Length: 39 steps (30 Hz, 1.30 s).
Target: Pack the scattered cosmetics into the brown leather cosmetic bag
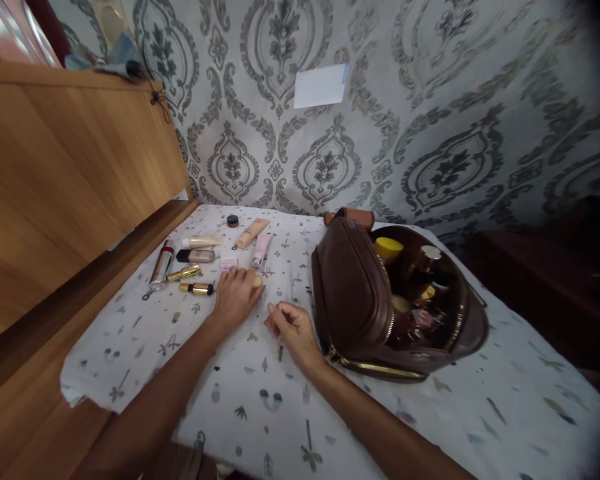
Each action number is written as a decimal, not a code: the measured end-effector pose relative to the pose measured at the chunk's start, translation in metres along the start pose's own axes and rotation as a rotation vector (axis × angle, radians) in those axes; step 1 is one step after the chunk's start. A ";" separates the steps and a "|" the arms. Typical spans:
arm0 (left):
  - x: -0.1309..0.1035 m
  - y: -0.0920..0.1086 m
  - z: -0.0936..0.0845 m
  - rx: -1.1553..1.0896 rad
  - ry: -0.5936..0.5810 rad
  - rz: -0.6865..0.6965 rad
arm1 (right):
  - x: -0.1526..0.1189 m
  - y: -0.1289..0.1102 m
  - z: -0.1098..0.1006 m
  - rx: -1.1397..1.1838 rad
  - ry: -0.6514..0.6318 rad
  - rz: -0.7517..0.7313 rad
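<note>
My left hand (237,295) rests palm down on the cloth, its fingers curled over a small pale-yellow item (257,282) that is mostly hidden. Just beyond the fingertips lies a small pink-and-white item (229,263). To the right, my right hand (294,331) hovers near the cloth with thumb and fingers drawn together, and nothing shows between them. Makeup lies around my left hand: a pink tube (261,249), a peach tube (253,233), a foundation bottle (196,256), a gold tube (183,273) and a black-and-gold tube (197,289). Beside my right hand stands an open brown cosmetic bag (347,287).
A cream tube (202,241), a small dark-lidded jar (233,221) and a clear-capped cylinder (161,266) lie farther back and left. Inside the bag are a yellow-lidded container (389,249) and other bottles. A wooden panel (80,147) borders the left; patterned wall stands behind.
</note>
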<state>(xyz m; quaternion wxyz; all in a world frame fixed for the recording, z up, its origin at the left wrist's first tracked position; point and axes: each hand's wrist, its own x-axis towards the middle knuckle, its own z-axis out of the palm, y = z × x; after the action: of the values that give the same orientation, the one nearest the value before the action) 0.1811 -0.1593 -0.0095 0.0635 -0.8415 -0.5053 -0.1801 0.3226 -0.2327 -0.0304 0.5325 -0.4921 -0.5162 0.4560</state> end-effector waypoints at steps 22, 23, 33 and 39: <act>0.010 -0.017 -0.013 -0.192 0.010 0.075 | -0.001 0.010 0.001 0.097 -0.002 0.009; 0.017 -0.024 -0.014 -0.193 0.013 0.061 | -0.001 0.010 0.001 0.096 -0.003 0.010; 0.152 -0.117 0.016 -0.055 -0.115 -0.344 | -0.003 0.008 0.001 0.090 -0.018 0.035; 0.190 -0.134 0.046 -0.006 -0.097 -0.471 | -0.003 0.009 0.000 0.031 -0.008 0.015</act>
<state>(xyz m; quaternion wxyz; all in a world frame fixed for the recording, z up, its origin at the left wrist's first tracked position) 0.1553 0.0759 0.0071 -0.0071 -0.7083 -0.6896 -0.1506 0.3224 -0.2353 -0.0396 0.5347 -0.4857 -0.5075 0.4697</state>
